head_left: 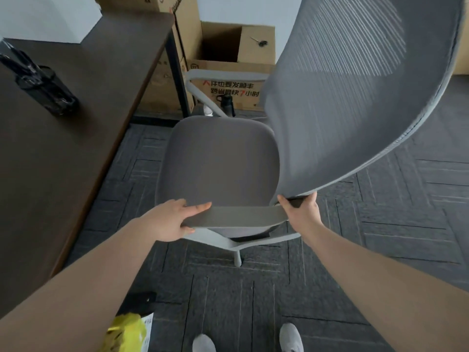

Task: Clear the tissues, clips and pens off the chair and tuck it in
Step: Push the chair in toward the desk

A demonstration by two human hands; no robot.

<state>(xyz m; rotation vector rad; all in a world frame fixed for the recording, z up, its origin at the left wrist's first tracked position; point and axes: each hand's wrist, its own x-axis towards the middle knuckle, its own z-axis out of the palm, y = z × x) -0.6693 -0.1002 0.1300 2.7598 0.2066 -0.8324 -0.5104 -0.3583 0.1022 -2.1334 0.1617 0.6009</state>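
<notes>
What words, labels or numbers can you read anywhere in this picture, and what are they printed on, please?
Cardboard box behind the chair: two lines of red and black Chinese print with a red "7"; the characters are too blurred to quote reliably.
Taller box beside it: red marks, unreadable.
Yellow packet below: no legible text.

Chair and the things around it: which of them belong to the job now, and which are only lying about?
Belong to the job:
chair, its seat bare
armrest, held by both hands
left hand
right hand
desk

Only lying about:
boxes
bottle on the floor
black holder on the desk
yellow bag
</notes>
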